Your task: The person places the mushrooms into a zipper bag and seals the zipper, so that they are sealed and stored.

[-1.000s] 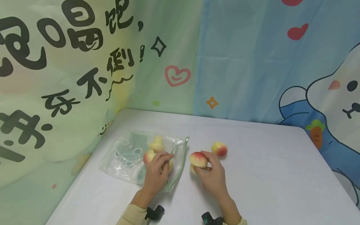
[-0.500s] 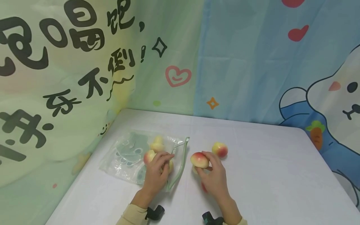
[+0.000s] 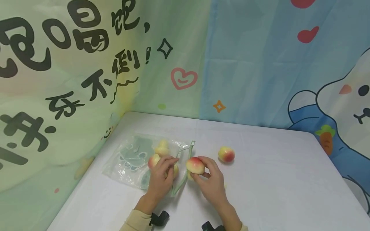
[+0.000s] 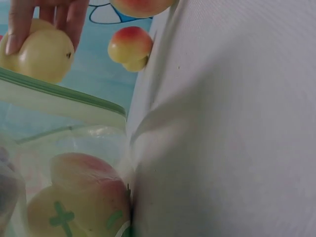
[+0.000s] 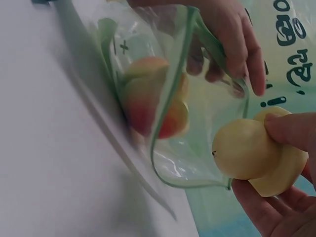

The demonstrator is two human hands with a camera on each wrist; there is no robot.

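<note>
My left hand (image 3: 162,176) grips the upper side of a clear plastic zip bag (image 5: 175,74) by its green-edged mouth, which gapes open. Inside the bag are several fruits (image 3: 162,148), yellow and red, partly hidden by my left hand. My right hand (image 3: 212,183) pinches a two-lobed, peach-like fruit (image 3: 195,165) between thumb and fingers, just outside the mouth. In the right wrist view, that fruit's pale yellow lobes (image 5: 247,148) face the camera. Most of my left hand's fingers are out of sight in the left wrist view.
Another red-and-yellow fruit (image 3: 226,154) lies on the white table (image 3: 274,179), right of the bag. A sliver of a further pale fruit shows beside my right wrist, largely hidden. Printed cloth (image 3: 248,64) hangs behind the table and along its left side.
Over the last half second my right hand has moved left with the fruit, closer to the bag's mouth. My left hand and the bag have stayed in place.
</note>
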